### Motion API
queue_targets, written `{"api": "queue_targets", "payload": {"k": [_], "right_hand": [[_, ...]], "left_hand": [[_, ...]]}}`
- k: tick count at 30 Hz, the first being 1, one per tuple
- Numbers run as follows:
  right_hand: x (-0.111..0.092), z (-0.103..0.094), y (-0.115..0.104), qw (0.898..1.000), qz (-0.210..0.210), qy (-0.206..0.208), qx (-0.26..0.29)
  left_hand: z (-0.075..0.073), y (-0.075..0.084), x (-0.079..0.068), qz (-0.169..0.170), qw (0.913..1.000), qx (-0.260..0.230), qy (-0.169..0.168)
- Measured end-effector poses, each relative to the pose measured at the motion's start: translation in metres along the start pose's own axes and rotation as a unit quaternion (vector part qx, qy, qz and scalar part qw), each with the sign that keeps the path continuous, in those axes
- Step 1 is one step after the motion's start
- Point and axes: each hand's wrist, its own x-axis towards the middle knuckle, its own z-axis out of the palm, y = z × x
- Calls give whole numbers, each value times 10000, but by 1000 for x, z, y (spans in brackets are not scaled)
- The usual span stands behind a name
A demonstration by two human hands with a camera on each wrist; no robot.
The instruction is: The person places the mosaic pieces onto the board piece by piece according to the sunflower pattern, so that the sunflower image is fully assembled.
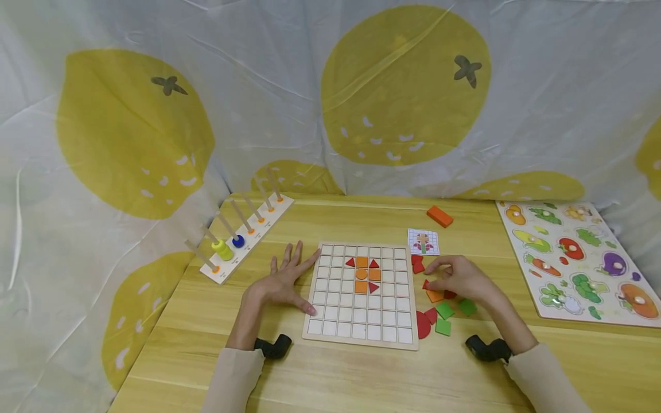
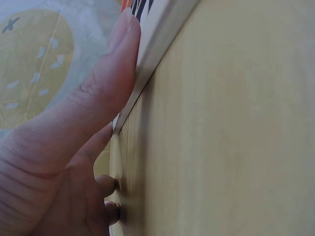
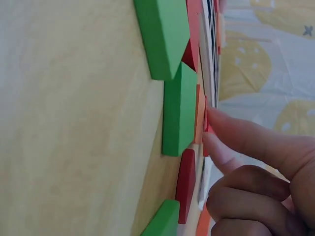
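A square wooden grid board lies in the middle, with orange squares, red triangles and an orange circle near its upper centre. At its left edge, my left hand is spread, thumb and index finger touching the rim. My right hand is over loose pieces to the board's right. Its thumb tip meets a small red triangle, while the index fingertip stands apart. Beneath it are an orange piece and green squares. The right wrist view shows red between both fingertips; a firm pinch is not clear.
A printed pattern card lies past the board's upper right corner, an orange block behind it. A peg counting stand is at left, a vegetable knob puzzle at right. Lemon-print cloth hangs behind the table.
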Motion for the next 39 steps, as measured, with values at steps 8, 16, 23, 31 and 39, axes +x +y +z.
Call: {"api": "queue_targets", "payload": {"k": [8, 16, 23, 31, 39], "right_hand": [[2, 1, -1, 9998, -27, 48, -171], [3, 0, 2, 9986, 167, 318, -388], [2, -1, 0, 9977, 37, 360, -576], [1, -5, -1, 9971, -133, 282, -689], [-1, -10, 5, 9973, -198, 175, -690]], "left_hand": [[0, 0, -2, -64, 10000, 24, 29], [1, -1, -2, -68, 10000, 23, 14], [-1, 1, -2, -47, 10000, 36, -16], [0, 2, -1, -19, 10000, 55, 33], [0, 1, 0, -23, 10000, 70, 36]]}}
